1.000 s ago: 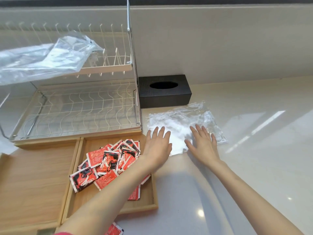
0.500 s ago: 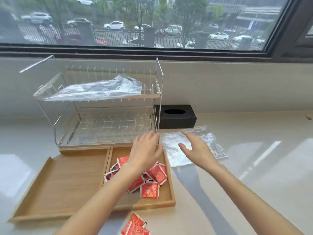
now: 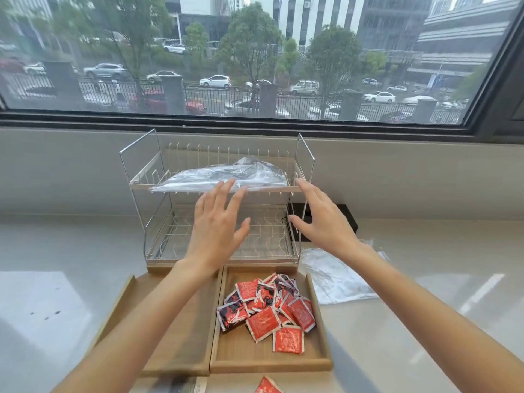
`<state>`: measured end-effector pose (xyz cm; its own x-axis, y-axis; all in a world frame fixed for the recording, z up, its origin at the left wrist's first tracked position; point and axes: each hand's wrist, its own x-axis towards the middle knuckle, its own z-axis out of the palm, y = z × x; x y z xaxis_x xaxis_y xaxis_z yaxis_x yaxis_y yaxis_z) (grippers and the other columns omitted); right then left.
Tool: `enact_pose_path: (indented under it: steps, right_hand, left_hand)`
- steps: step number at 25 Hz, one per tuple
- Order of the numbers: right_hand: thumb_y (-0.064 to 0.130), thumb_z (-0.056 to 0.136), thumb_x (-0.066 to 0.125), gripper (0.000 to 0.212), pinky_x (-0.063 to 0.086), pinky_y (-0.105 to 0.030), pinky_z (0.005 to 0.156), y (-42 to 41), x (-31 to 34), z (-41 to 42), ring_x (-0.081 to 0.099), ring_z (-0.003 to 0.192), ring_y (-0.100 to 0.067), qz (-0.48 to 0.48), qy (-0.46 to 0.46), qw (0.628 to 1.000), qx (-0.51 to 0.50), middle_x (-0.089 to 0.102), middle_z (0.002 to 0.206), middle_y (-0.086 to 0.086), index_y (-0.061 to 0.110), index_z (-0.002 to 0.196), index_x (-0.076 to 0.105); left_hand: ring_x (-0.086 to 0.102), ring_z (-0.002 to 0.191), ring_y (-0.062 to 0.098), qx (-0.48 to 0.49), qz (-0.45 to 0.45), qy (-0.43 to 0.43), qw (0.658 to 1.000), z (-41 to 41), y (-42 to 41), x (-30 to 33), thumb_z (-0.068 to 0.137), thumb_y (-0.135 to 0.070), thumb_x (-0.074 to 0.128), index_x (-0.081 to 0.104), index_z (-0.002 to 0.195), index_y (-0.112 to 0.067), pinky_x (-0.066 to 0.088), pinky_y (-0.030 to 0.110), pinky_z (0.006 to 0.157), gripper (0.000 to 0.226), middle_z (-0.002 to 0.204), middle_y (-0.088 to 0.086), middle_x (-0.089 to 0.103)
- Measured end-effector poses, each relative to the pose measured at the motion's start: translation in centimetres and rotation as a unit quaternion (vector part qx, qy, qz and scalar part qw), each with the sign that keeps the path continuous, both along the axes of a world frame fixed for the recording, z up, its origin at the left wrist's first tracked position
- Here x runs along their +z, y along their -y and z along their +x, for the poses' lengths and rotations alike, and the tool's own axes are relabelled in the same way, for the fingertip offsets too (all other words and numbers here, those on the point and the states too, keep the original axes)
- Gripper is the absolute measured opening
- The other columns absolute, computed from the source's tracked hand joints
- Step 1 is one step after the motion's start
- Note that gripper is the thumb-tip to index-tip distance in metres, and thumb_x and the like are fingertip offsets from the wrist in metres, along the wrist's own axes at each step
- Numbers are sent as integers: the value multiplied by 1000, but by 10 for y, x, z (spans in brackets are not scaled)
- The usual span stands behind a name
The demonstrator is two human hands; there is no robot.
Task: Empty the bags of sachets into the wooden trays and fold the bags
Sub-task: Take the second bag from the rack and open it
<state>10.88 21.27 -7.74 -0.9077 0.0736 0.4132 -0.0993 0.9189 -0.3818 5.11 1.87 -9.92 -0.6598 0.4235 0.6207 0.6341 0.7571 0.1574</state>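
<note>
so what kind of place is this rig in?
Probably a kitchen-style counter by a window, maybe in an office or flat. Clues: a wire dish rack on a pale stone-like counter, and a wide window overlooking a street with parked cars.

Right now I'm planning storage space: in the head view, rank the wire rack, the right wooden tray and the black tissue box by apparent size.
1. Wire rack
2. Right wooden tray
3. Black tissue box, mostly hidden behind the right hand, so unsure.
</note>
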Motion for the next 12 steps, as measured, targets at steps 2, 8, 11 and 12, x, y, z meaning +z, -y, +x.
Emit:
enact_pose_path:
  steps: [2,8,11,12]
  right_hand:
    - [25,87,56,69,24,-33,112,7,5,-18,24,140,-16,34,5,999,12,23,154,1,20,144,19]
    - [14,89,51,44,32,-36,106,5,11,-65,38,133,-21,59,12,998,12,46,141,-5,17,133,43]
    - [11,91,47,30,43,-38,95,-2,14,-75,53,118,-21,32,10,999,13,60,126,-1,19,118,58]
    - [12,92,46,28,45,-39,93,-3,16,-77,56,113,-22,20,8,1000,15,63,121,-1,18,115,60]
  left_hand:
    - [42,125,40,20,-10,-10,1000,-16,12,8,77,-23,66,43,129,-8,32,54,102,59,136,21,44]
    - [41,128,30,43,-64,53,996,-59,53,21,81,-28,62,38,134,-13,26,42,108,60,137,11,46]
    - [55,114,25,43,-59,54,996,-73,70,21,86,-20,54,55,119,-15,33,40,100,33,123,5,60]
    - [58,110,25,40,-54,54,996,-76,73,23,88,-19,51,58,114,-15,37,40,96,28,119,4,63]
